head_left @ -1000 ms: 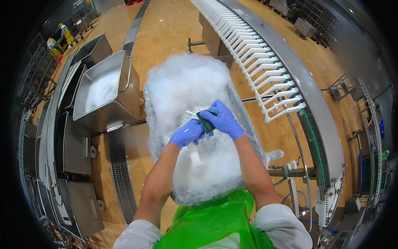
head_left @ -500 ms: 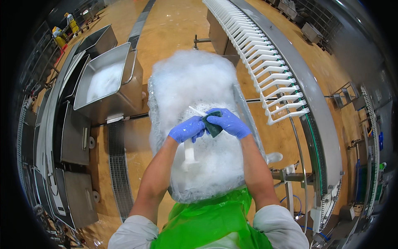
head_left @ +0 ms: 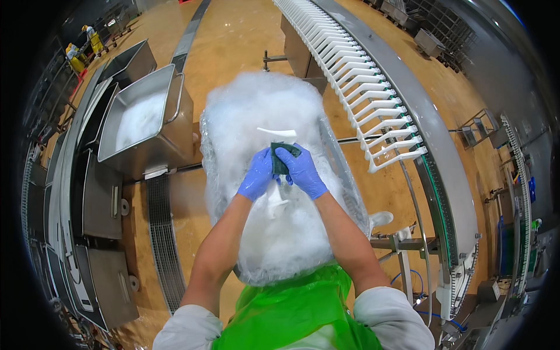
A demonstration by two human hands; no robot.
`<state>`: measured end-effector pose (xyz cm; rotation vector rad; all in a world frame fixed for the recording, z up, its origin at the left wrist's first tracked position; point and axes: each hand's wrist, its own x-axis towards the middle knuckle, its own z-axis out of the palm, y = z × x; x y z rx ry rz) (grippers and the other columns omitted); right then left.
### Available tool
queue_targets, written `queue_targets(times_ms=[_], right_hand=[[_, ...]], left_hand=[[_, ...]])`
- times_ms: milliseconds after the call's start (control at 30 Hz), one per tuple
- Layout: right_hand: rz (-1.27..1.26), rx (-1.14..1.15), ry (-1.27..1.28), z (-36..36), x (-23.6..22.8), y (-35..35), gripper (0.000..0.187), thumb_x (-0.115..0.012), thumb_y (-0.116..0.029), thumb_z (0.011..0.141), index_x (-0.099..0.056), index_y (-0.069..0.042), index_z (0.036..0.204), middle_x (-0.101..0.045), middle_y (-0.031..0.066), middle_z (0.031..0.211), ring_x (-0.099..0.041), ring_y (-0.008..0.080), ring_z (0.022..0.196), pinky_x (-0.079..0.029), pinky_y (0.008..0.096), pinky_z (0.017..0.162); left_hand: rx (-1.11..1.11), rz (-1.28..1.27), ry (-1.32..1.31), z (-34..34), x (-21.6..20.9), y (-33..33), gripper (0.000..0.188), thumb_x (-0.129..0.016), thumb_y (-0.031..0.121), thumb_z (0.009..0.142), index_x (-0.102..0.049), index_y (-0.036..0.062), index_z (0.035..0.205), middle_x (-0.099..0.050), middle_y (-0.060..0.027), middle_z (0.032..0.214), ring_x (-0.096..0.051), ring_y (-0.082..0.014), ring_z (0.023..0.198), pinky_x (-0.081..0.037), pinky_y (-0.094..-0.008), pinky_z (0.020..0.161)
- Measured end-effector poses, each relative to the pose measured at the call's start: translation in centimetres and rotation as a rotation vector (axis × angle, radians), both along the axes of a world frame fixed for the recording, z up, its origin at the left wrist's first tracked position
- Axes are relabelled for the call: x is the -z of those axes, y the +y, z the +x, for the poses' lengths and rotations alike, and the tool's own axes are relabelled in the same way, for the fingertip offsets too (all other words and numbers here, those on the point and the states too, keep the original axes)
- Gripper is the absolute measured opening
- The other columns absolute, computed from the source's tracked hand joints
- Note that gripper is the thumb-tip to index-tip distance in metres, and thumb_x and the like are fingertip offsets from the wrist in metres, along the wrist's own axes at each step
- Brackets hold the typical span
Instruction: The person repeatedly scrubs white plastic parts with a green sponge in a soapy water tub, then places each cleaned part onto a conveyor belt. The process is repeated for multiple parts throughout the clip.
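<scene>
One gloved left hand (head_left: 256,175) closes its fingers round a white part (head_left: 281,133) over a foamy tub (head_left: 343,166); the fingers of the right hand (head_left: 303,171) grip a green pad (head_left: 278,167) against it.

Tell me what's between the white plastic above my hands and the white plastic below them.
In the head view: your left hand and right hand, plus a dark green pad held in the right.
</scene>
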<state>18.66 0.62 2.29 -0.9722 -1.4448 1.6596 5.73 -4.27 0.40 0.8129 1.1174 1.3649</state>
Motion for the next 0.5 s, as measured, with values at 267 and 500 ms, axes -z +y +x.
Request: queue_targets(times_ms=[267,500], right_hand=[[-0.076,-0.06,0.055,1.9,0.5,1.6,0.026,-0.068,-0.022,0.087,-0.066,0.0,0.101,-0.066,0.0047,0.078,-0.06,0.0073,0.067,-0.049,0.0237,0.058],[0.192,0.073,0.011,2.5,-0.9,2.1,0.032,-0.061,-0.03,0.093,-0.067,0.0,0.102,-0.063,0.0019,0.072,-0.05,0.0045,0.049,-0.039,0.0205,0.043]], left_hand=[[-0.054,0.023,0.28,0.8,-0.1,0.3,0.033,-0.044,0.025,0.1,-0.061,-0.0013,0.089,-0.053,-0.0025,0.065,-0.05,-0.0095,0.053,-0.044,-0.0271,0.045],[0.154,-0.163,-0.051,-0.6,-0.8,0.0,0.029,-0.051,0.032,0.098,-0.059,0.0053,0.091,-0.057,-0.0005,0.069,-0.042,-0.0039,0.046,-0.041,-0.0219,0.041]])
